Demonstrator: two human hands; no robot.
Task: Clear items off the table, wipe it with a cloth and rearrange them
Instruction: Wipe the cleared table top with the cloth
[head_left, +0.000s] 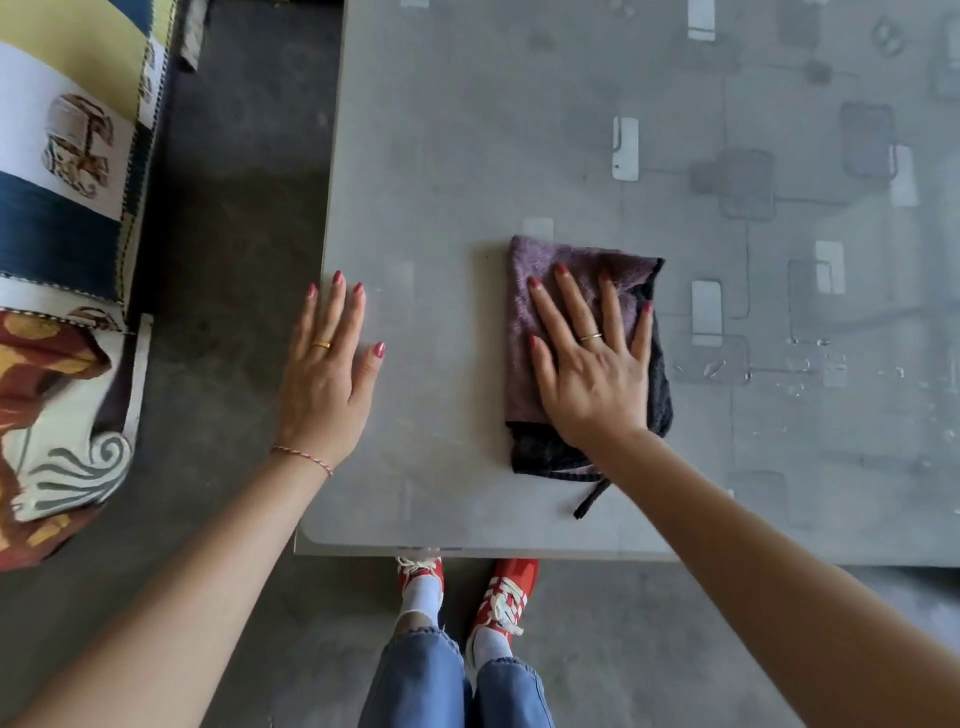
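Observation:
A folded purple and black cloth (540, 270) lies flat on the grey table (467, 156), near its front left corner. My right hand (592, 364) presses down on the cloth with fingers straight and spread. My left hand (330, 374) rests flat on the table's left edge, fingers straight, holding nothing. A black strap of the cloth (592, 499) trails toward the front edge. Water droplets (800, 374) sit on the table surface to the right of the cloth.
A sofa with patterned cushions (62, 208) stands to the left, across a strip of dark floor (228, 208). My legs in jeans and red shoes (467, 587) stand just below the table's front edge. The table top has a pattern of grey and white rectangles.

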